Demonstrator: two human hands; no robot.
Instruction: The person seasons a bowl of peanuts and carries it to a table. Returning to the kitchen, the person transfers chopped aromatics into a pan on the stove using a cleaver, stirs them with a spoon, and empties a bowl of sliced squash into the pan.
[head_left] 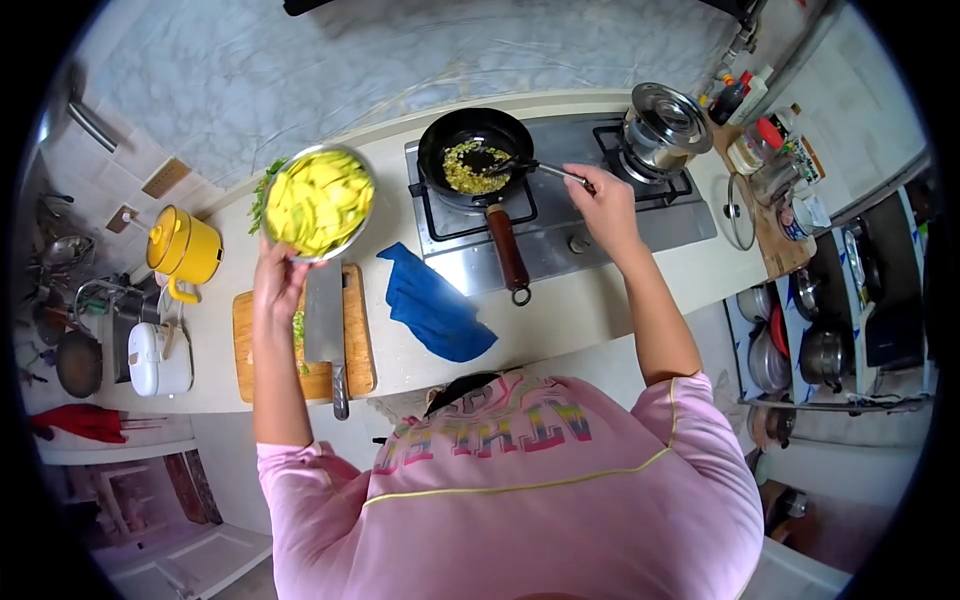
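Observation:
My left hand (pixel 283 275) grips the near rim of a metal bowl full of yellow-green slices (pixel 318 202), held over the counter left of the stove. With my right hand (pixel 603 205) I hold the handle of a spatula (pixel 548 168), closed around its end. The spatula's head reaches into a black pan (pixel 447 128) on the left burner, among chopped yellowish bits (pixel 470 172). Toward me points the pan's brown handle (pixel 507 250), which neither hand touches. Below the bowl, a cleaver (pixel 325 320) lies on a wooden cutting board (pixel 357 350) with green scraps.
A blue cloth (pixel 430 305) lies on the counter before the stove. On the right burner stands a lidded pot (pixel 655 135). Jars (pixel 760 145) and a glass lid (pixel 738 212) are farther right. At the left are a yellow cooker (pixel 187 248) and a white appliance (pixel 158 360).

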